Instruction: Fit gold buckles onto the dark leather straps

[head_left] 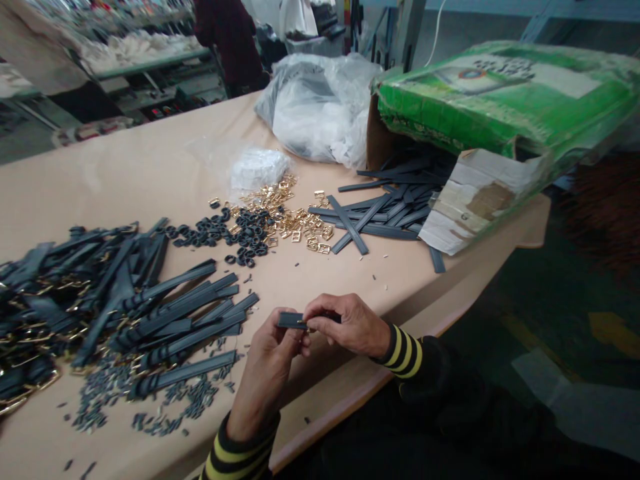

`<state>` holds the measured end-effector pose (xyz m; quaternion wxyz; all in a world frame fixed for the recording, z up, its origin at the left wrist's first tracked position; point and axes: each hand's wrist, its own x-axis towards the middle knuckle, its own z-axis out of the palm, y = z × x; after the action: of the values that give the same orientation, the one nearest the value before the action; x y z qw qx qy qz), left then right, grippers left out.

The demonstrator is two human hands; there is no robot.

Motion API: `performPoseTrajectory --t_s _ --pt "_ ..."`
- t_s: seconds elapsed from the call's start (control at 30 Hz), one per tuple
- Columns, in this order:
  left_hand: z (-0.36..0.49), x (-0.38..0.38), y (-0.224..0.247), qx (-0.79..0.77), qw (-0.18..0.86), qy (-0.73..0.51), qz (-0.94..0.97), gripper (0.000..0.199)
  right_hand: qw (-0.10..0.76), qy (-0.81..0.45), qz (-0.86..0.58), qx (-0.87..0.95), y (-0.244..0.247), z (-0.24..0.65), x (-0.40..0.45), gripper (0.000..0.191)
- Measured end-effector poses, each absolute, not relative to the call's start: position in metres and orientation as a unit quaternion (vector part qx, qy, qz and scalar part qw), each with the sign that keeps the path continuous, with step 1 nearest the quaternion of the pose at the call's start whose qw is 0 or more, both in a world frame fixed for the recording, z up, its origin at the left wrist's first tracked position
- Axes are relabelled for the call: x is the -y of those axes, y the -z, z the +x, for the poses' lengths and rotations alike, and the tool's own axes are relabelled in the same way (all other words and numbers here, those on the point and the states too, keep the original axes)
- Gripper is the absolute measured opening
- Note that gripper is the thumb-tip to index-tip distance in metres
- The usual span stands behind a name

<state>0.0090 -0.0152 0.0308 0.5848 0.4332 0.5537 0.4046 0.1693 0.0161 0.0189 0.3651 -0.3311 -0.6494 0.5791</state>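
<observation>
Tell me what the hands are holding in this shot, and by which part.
A dark strap, held near its middle: the left hand pinches it from below, the right hand from above.

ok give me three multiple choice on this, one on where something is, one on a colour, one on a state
1. Where is the dark strap at the front of the scene?
A) held between the left hand and the right hand
B) resting untouched beside the hands
C) dangling loose from one finger

2. What colours are the striped cuffs?
A) red and white
B) yellow and black
C) blue and green

3. What state is the green carton in?
A) taped shut
B) standing upright and empty
C) tipped open, with dark strips spilling onto the table

Answers:
1. A, fingers of both hands grip the strap.
2. B, both sleeves end in yellow and black bands.
3. C, the strips lie out of its open end.
</observation>
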Motion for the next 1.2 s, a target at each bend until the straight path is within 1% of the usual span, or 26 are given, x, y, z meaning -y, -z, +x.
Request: performPoseTrajectory --t_s 0.17,0.3,0.43,0.67,0.83,0.97,1.03,1.07,1.13,1.2 --pt "0.005 0.021 -0.032 -0.557 0.601 -0.381 0.428 0.018 0.362 -0.517 -0.357 0.689 -0.024 0.168 -0.016 0.003" --pt "0.011 0.021 -0.028 -0.575 0.593 -0.439 0.354 0.02 0.338 -0.473 -0.391 0.713 -0.026 0.167 -0.014 0.004" --pt "0.022 0.021 -0.028 -0.572 0.591 -0.5 0.271 0.018 0.321 -0.462 -0.408 0.719 -0.027 0.167 -0.015 0.003" --pt "0.026 0.024 -0.029 -0.55 0.577 -0.558 0.231 0.015 0.31 -0.449 -0.415 0.728 -0.028 0.169 -0.019 0.003" --pt "0.024 0.024 -0.025 -0.584 0.571 -0.516 0.258 0.021 0.296 -0.442 -0.417 0.737 -0.025 0.169 -0.019 0.003" --pt "0.02 0.023 -0.02 -0.625 0.516 -0.465 0.355 0.023 0.279 -0.437 -0.424 0.743 -0.027 0.167 -0.017 0.003" --pt "0.019 0.023 -0.02 -0.649 0.476 -0.436 0.402 0.022 0.29 -0.454 -0.426 0.727 -0.027 0.166 -0.017 0.002" --pt "0.019 0.023 -0.02 -0.651 0.469 -0.433 0.411 0.022 0.298 -0.482 -0.425 0.706 -0.026 0.166 -0.017 0.005" --pt "0.019 0.022 -0.019 -0.629 0.489 -0.457 0.395 0.021 0.307 -0.574 -0.414 0.635 -0.023 0.167 -0.019 0.014" --pt "0.02 0.022 -0.017 -0.593 0.535 -0.488 0.353 0.02 0.288 -0.671 -0.397 0.556 -0.019 0.169 -0.023 0.017"
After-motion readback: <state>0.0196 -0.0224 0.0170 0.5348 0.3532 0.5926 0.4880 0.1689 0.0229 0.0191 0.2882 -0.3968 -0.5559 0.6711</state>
